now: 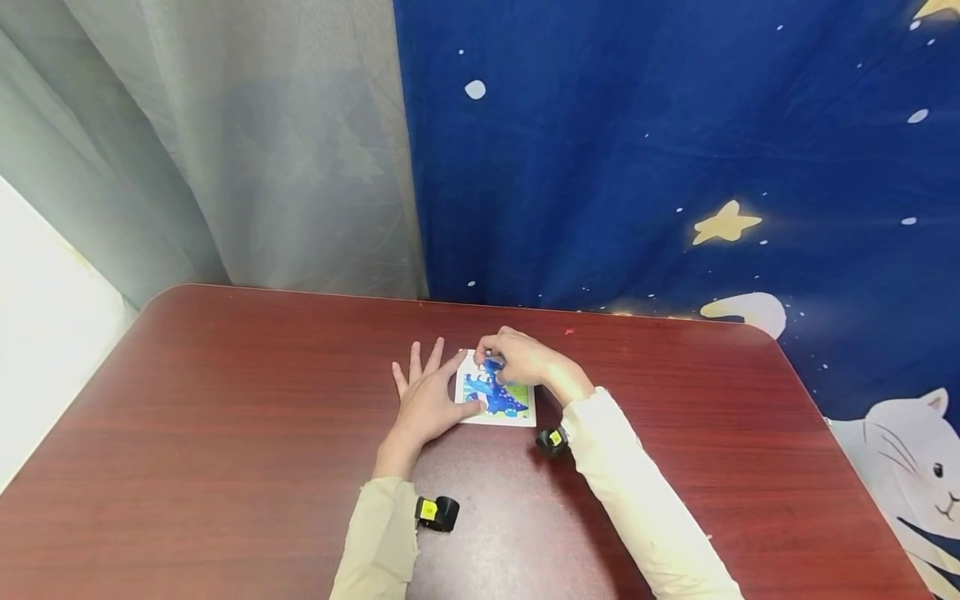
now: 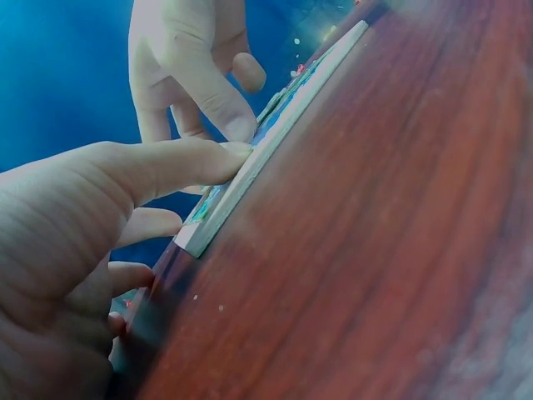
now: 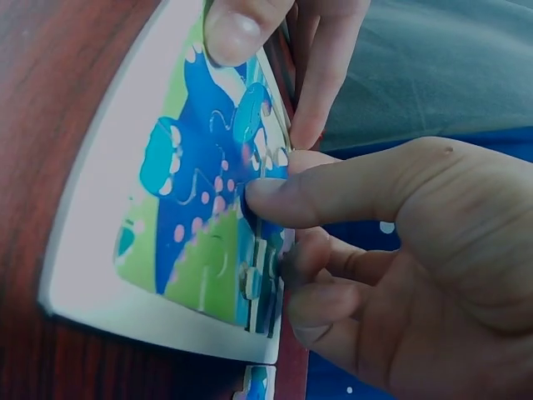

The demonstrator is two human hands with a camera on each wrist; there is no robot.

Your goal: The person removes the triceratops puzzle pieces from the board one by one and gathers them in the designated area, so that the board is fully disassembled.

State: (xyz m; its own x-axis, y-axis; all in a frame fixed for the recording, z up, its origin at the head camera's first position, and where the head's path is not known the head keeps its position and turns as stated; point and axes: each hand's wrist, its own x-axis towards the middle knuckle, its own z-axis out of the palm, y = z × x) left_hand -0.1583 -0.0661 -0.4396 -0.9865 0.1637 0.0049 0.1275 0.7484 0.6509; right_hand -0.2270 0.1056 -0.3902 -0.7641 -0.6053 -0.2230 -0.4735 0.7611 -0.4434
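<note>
A jigsaw puzzle [image 3: 196, 167] of a blue dinosaur lies in a white-rimmed tray [image 1: 498, 422] on the table. My left hand [image 1: 427, 404] rests at the tray's left side with fingers spread. Its thumb [image 2: 204, 158] presses on the picture near the front rim, while the index finger reaches along the left edge. Over the back part of the picture, my right hand [image 1: 522, 358] pinches a puzzle piece [image 3: 252, 271] between thumb and curled fingers. That piece stands slightly raised at the picture's far side, partly hidden by the fingers.
A loose puzzle piece [image 3: 258, 383] lies just outside the tray's corner. The reddish-brown table [image 1: 225, 433] ends at a grey curtain [image 1: 300, 167] and a blue curtain [image 1: 585, 167]. A small red bit [image 1: 569, 331] lies near the back edge.
</note>
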